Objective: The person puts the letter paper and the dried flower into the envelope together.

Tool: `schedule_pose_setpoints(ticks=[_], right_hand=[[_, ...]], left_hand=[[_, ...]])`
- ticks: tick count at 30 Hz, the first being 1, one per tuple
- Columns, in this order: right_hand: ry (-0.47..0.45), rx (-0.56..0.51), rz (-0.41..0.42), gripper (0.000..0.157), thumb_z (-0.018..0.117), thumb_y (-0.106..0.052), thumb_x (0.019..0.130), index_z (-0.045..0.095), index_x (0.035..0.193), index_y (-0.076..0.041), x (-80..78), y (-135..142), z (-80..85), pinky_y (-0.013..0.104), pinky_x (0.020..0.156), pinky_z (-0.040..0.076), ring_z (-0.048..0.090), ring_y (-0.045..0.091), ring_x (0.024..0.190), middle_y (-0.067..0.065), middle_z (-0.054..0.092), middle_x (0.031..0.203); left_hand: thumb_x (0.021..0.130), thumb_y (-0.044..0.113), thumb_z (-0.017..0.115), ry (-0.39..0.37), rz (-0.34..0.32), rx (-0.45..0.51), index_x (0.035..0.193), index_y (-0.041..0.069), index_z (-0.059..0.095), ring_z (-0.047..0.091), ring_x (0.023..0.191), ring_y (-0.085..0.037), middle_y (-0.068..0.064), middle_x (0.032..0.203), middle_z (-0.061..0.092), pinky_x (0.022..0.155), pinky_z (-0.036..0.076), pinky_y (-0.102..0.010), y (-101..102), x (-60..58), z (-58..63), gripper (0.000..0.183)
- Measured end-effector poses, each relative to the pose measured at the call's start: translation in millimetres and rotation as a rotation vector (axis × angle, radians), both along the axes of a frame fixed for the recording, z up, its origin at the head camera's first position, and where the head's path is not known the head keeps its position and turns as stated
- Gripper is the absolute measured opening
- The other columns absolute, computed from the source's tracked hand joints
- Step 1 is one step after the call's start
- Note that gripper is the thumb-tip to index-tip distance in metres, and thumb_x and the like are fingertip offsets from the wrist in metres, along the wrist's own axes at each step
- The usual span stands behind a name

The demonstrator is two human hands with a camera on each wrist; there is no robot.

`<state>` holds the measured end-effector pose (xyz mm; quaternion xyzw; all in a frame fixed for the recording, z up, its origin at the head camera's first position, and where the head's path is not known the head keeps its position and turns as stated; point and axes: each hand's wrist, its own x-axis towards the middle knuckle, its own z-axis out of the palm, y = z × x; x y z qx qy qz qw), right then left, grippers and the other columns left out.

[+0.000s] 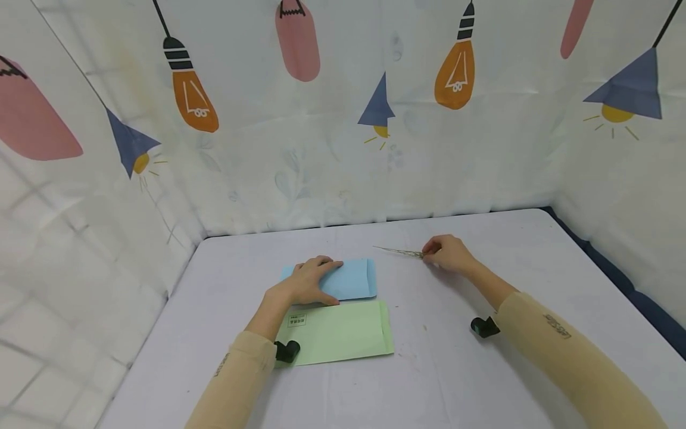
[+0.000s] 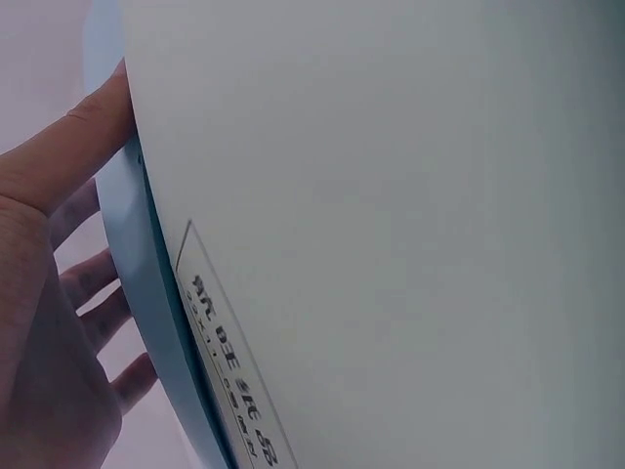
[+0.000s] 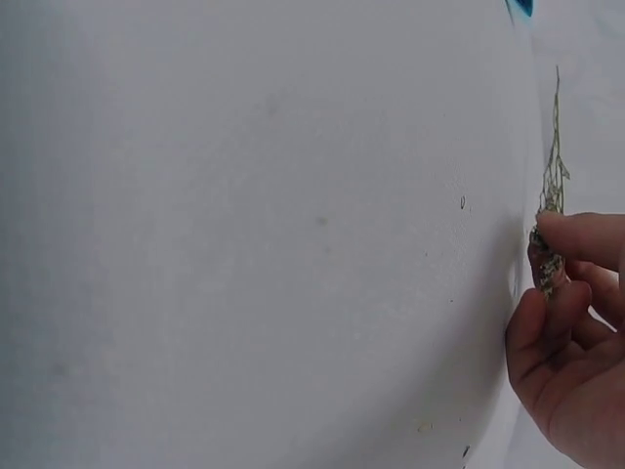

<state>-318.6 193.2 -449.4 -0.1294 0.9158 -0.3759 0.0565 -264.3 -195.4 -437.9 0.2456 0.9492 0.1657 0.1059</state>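
On the table, a light blue envelope (image 1: 354,280) lies just beyond a light green envelope (image 1: 343,333). My left hand (image 1: 308,282) rests spread across the blue envelope, its thumb along the near edge beside the green one. In the left wrist view, the thumb (image 2: 88,127) touches the blue edge where it meets the green envelope. Off to the right, my right hand (image 1: 447,253) pinches a thin dried flower sprig (image 1: 399,251) by its bushy end. The right wrist view shows the sprig's slender stems (image 3: 555,156) sticking out past the thumb and fingers.
The white-covered table (image 1: 445,369) carries a few small specks near the envelopes. A patterned cloth (image 1: 332,167) hangs behind and at the sides. Black wrist cameras (image 1: 485,327) stick out from both sleeves. Dark fabric (image 1: 616,274) borders the right table edge.
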Motion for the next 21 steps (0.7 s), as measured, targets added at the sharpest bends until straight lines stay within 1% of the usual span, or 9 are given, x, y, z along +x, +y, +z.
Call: schedule_pose_setpoints(ticks=[5,13,18,21], right_hand=[[-0.005,-0.008,0.015,0.015,0.074,-0.011,0.094,0.072,0.105,-0.001,4.5,3,-0.7,0.033,0.066,0.049,0.059,0.021,0.08,0.007,0.069,0.093],[-0.036,-0.036,0.033,0.014,0.074,-0.014,0.094,0.074,0.104,-0.004,9.7,6,-0.1,0.034,0.068,0.048,0.057,0.02,0.08,0.004,0.068,0.091],[-0.066,-0.064,0.065,0.014,0.073,-0.012,0.094,0.073,0.104,-0.003,13.2,6,-0.4,0.032,0.065,0.048,0.056,0.02,0.077,0.005,0.067,0.091],[-0.065,-0.078,0.076,0.014,0.074,-0.012,0.094,0.073,0.104,-0.003,16.3,6,0.1,0.03,0.063,0.048,0.056,0.019,0.076,0.005,0.067,0.091]], left_hand=[[0.08,0.051,0.086,-0.001,-0.002,0.004,0.159,0.021,0.041,0.038,0.142,-0.033,-0.012,0.157,0.038,0.112,0.026,-0.057,-1,-0.1,-0.3,0.095],[0.081,0.051,0.086,-0.003,-0.004,0.002,0.159,0.021,0.041,0.038,0.143,-0.033,-0.011,0.157,0.038,0.113,0.026,-0.056,-2,-0.6,-1.1,0.095],[0.081,0.05,0.086,-0.001,-0.007,0.002,0.16,0.02,0.04,0.038,0.142,-0.034,-0.012,0.157,0.038,0.113,0.025,-0.057,-2,-1.0,-1.9,0.096],[0.081,0.05,0.086,0.0,-0.008,0.004,0.16,0.02,0.04,0.039,0.142,-0.035,-0.013,0.157,0.038,0.112,0.025,-0.057,-2,-1.0,-2.2,0.095]])
